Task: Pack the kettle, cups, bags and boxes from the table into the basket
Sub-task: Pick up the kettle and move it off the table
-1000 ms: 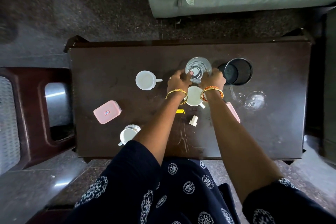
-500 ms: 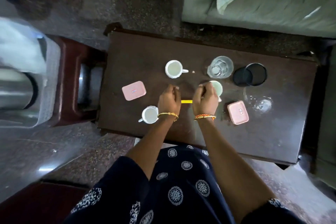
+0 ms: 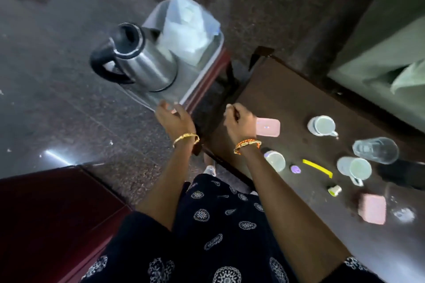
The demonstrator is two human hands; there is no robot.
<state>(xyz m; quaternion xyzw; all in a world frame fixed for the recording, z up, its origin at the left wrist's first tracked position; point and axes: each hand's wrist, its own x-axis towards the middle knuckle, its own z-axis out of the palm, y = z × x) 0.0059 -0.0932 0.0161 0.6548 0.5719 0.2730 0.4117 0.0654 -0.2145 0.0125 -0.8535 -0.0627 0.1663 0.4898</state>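
Note:
A steel kettle (image 3: 138,62) with a black handle and a white plastic bag (image 3: 186,32) sit in the grey basket (image 3: 202,69), left of the dark table (image 3: 287,99). My left hand (image 3: 174,119) hovers at the basket's near rim, fingers curved and apart, with nothing clearly in it. My right hand (image 3: 239,122) is over the table's left end with its fingers closed, beside a pink box (image 3: 268,127). A second pink box (image 3: 372,211) and three white cups (image 3: 322,125) (image 3: 274,161) (image 3: 354,167) stand on the table. The view is blurred.
The basket rests on a maroon stool (image 3: 216,69). Also on the table: a clear glass jar (image 3: 376,150), a yellow strip (image 3: 317,167), a small white piece (image 3: 334,190), a purple cap (image 3: 295,169). A green sofa (image 3: 379,41) lies beyond; maroon furniture (image 3: 46,213) sits lower left.
Both hands left the glass jar, dropped to the table's middle, then moved left to the table's end and the basket. The view swung left, bringing kettle and basket into sight.

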